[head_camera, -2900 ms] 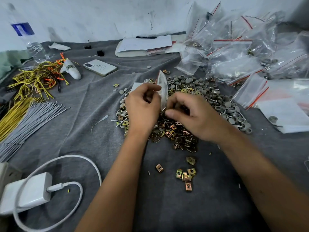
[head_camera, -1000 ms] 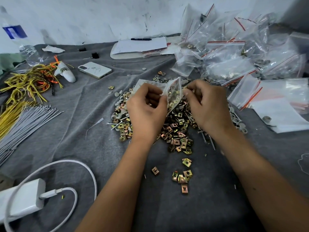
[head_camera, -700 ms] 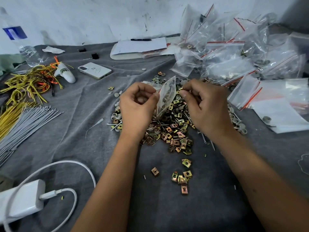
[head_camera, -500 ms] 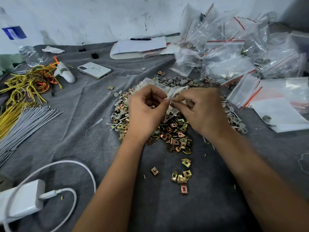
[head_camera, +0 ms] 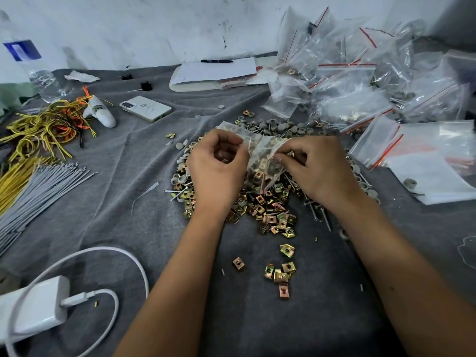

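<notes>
Two hands hold one small clear bag (head_camera: 262,153) over the pile of metal clips (head_camera: 268,210) in the middle of the grey cloth (head_camera: 144,222). Left hand (head_camera: 217,168) pinches its left edge. Right hand (head_camera: 319,168) pinches its right edge. More bags (head_camera: 360,81) lie far right.

Whitewashed wall (head_camera: 154,27), scuffed and flecked with dark marks, directly behind grey cloth (head_camera: 123,228). Cloth wrinkled, spread flat as work surface. Darker grey wall section (head_camera: 458,14) beyond cloth's far right corner. Soft, even light.
</notes>
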Tool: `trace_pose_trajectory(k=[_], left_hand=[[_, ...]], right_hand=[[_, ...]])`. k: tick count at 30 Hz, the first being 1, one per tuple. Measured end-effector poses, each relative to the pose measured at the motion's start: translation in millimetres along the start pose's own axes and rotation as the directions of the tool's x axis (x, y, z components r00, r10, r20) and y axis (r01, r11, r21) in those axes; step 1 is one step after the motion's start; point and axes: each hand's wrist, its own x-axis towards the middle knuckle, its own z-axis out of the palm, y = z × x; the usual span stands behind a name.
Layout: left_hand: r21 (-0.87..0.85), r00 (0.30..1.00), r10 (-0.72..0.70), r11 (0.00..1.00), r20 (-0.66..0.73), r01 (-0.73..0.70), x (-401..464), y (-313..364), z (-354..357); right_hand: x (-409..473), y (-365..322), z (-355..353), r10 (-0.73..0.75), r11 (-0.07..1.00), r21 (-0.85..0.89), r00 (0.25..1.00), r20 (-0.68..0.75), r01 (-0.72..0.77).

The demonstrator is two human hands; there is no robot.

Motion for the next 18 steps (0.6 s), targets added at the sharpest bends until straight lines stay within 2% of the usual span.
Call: trace_pose_trajectory(k=[2,6,8,10,14,18], left_hand=[[0.041,0.999,0.034,0.999,0.036,-0.036,-1.8,1.1,1.1],[0.149,0.973,0.17,0.97,0.156,-0.193,-5.3,2.8,3.0],[0.262,0.922,0.25,0.907,0.294,-0.329,-7.5,2.1,3.3],[0.371,0.882,0.257,0.834,0.394,-0.409,-9.1,-0.6,5.4],[0.446,0.906,0.282,0.799,0.314,-0.403,-8.2,-3.5,6.6],[0.431,0.927,0.293,0.823,0.236,-0.37,-7.4,-4.4,4.6]], right_hand=[[0.1,0.6,0.5,0.037,0.998,0.059,0.999,0.001,-0.037],[0.3,2.0,-1.1,0.13,0.967,0.225,0.991,-0.022,-0.122],[1.6,4.2,-1.0,0.151,0.968,0.207,0.988,-0.017,-0.145],[2.0,4.9,-0.4,0.179,0.954,0.247,0.984,-0.013,-0.17],[1.9,-1.3,-2.3,0.277,0.837,0.503,0.96,-0.049,-0.216],[1.5,-2.2,-5.1,0.286,0.798,0.562,0.958,-0.037,-0.217]])
